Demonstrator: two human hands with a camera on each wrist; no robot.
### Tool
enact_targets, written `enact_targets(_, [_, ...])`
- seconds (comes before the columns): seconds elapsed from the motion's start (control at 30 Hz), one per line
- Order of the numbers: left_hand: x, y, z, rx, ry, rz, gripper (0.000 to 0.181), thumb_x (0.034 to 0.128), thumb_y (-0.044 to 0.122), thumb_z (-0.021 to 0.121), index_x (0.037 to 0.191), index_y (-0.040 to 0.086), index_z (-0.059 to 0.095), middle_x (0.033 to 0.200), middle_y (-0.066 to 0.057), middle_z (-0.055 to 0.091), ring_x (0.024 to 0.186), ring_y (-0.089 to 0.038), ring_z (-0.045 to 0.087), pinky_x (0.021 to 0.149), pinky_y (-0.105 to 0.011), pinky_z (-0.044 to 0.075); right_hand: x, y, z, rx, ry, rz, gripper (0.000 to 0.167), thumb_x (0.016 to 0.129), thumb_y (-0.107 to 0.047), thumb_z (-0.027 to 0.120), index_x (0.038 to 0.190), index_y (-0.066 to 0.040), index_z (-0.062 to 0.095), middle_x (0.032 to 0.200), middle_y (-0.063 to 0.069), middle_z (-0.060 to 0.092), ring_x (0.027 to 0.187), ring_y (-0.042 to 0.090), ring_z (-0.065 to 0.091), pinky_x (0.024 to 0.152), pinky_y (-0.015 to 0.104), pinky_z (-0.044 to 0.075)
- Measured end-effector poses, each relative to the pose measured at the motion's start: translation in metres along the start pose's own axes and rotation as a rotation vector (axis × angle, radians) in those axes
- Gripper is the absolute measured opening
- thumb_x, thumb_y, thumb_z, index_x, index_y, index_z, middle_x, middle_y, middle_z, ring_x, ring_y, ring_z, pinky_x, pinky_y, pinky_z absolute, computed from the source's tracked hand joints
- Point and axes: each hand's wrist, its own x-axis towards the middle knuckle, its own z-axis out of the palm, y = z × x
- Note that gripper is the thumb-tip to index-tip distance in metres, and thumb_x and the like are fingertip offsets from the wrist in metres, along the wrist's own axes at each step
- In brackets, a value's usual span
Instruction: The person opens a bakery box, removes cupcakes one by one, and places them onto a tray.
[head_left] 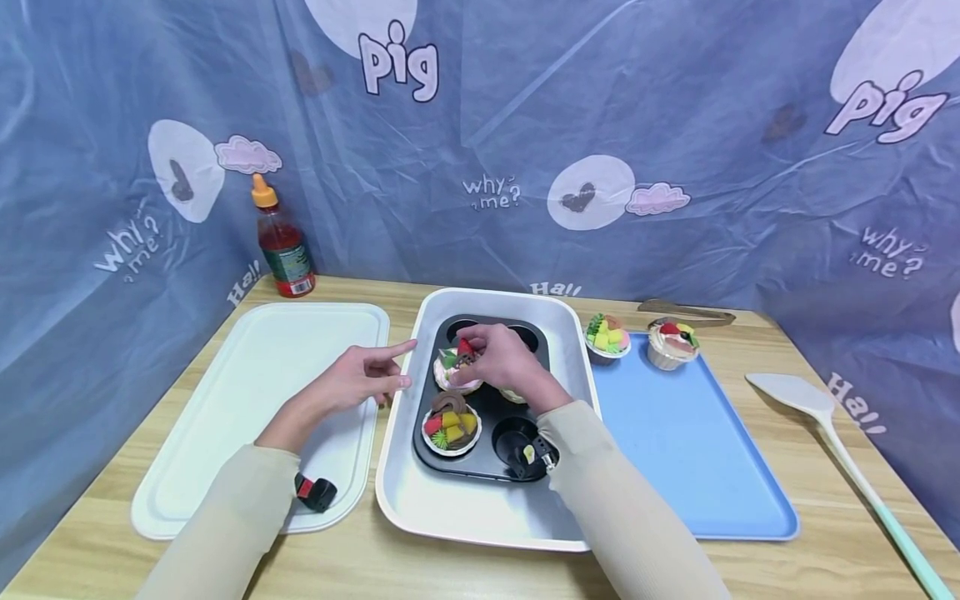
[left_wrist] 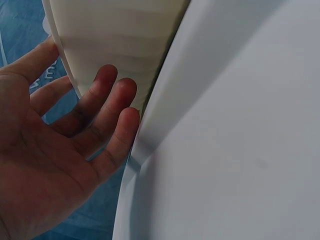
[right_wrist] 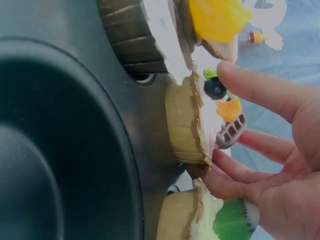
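My right hand (head_left: 502,362) holds a fruit-topped toy cupcake (head_left: 452,379) between its thumb and fingers, at the black muffin tin (head_left: 472,467). Orange, blueberry and a waffle-like piece top this cupcake (right_wrist: 187,120) in the right wrist view. A chocolate-swirl cupcake (head_left: 450,425) sits in the tin nearer me, and a kiwi-topped cupcake (right_wrist: 175,220) is partly hidden under the right hand. The tin lies inside a white bin (head_left: 487,508). At the bin's left rim, my left hand (head_left: 367,375) touches with an outstretched index finger, its other fingers loosely bent.
A white tray (head_left: 217,417) lies left, a blue tray (head_left: 690,442) right. Two more cupcakes (head_left: 606,337) stand at the blue tray's far edge, near wooden tongs (head_left: 693,315). A sauce bottle (head_left: 285,250) stands back left; a spatula (head_left: 832,417) lies far right.
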Motion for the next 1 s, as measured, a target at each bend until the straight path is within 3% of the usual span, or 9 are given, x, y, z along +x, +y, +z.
enact_targets(0.33, [-0.0017, 0.0031, -0.0007, 0.002, -0.001, -0.011, 0.063, 0.0948, 0.023, 0.072, 0.151, 0.012, 0.047, 0.094, -0.011, 0.068, 0.071, -0.021, 0.064, 0.064, -0.032, 0.058, -0.0011, -0.0021, 0.0008, -0.082, 0.001, 0.002, 0.077, 0.07, -0.024, 0.093, 0.14, -0.019, 0.062, 0.135, 0.007, 0.066, 0.126, 0.02, 0.062, 0.104, 0.041, 0.05])
enact_targets(1.0, [-0.0013, 0.0029, 0.0, -0.003, 0.0, -0.001, 0.063, 0.0946, 0.022, 0.072, 0.151, 0.011, 0.047, 0.091, -0.009, 0.068, 0.069, -0.02, 0.064, 0.063, -0.032, 0.058, 0.0005, -0.0018, 0.0018, -0.031, 0.029, 0.012, 0.077, 0.064, -0.021, 0.096, 0.135, -0.018, 0.067, 0.127, 0.006, 0.071, 0.121, 0.019, 0.065, 0.103, 0.038, 0.051])
